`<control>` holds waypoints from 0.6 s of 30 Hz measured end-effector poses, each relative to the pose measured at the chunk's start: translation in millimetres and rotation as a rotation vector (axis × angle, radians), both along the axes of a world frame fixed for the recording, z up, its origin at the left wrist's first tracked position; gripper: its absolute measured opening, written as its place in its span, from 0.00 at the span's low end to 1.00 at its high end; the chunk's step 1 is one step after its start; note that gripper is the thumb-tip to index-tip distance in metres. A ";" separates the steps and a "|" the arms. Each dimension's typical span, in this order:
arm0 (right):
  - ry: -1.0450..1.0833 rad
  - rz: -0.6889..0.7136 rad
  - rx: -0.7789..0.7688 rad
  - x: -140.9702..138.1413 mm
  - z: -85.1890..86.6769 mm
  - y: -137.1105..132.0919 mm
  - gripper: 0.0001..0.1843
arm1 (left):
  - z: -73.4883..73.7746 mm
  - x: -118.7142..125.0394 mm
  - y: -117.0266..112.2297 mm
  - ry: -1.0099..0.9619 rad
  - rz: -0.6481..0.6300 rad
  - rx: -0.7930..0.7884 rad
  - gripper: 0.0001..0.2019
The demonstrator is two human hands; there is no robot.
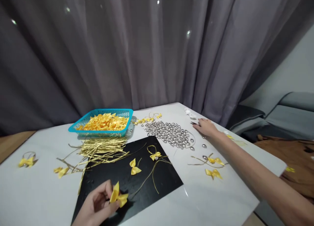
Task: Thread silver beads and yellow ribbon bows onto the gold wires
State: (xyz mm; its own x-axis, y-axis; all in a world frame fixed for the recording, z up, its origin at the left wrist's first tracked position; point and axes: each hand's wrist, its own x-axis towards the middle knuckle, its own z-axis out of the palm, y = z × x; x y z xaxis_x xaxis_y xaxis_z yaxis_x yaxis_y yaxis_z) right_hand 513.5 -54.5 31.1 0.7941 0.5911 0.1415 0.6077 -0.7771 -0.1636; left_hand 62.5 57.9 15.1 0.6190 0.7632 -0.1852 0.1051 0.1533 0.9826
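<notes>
My left hand [100,204] pinches a yellow ribbon bow [119,196] between thumb and fingers, above the near part of a black mat [147,183]. My right hand [206,127] is stretched far across the white table, its fingers closed around a small tool with dark pointed tips [193,123]; its handle is hidden. Just left of that hand lies a pile of silver teardrop beads [169,133]. On the mat rest a loose yellow bow [134,167] and another bow with a looped gold cord and a silver bead [155,155].
A blue basket [98,133] full of yellow bows stands at the back left. In front of it lies a bundle of gold cords [103,147]. More bows with cords [214,160] lie on the right, and one sits at the far left [26,161]. Grey curtains [147,49] hang behind.
</notes>
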 end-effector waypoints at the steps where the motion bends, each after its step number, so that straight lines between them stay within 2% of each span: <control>1: 0.011 -0.001 -0.028 5.2 -10.6 0.8 0.19 | 2.4 -0.1 0.5 -0.011 0.028 -0.017 0.25; 3: 0.018 -0.001 -0.056 12.4 -22.1 0.6 0.17 | 7.2 -1.1 2.0 -0.035 0.093 -0.057 0.23; 5: 0.009 0.001 -0.056 17.2 -24.2 0.8 0.16 | 10.4 -3.0 4.3 -0.062 0.126 -0.107 0.20; 10: 0.001 0.029 -0.005 20.5 -22.6 4.7 0.15 | 10.3 -7.9 10.4 -0.132 0.038 -0.219 0.15; 15: 0.034 0.041 0.161 12.1 -25.0 1.0 0.15 | 13.2 -5.9 9.3 -0.146 0.080 -0.224 0.19; 18: 0.053 0.039 0.299 4.8 -19.2 -2.1 0.11 | 13.5 -5.6 8.5 -0.135 0.058 -0.199 0.20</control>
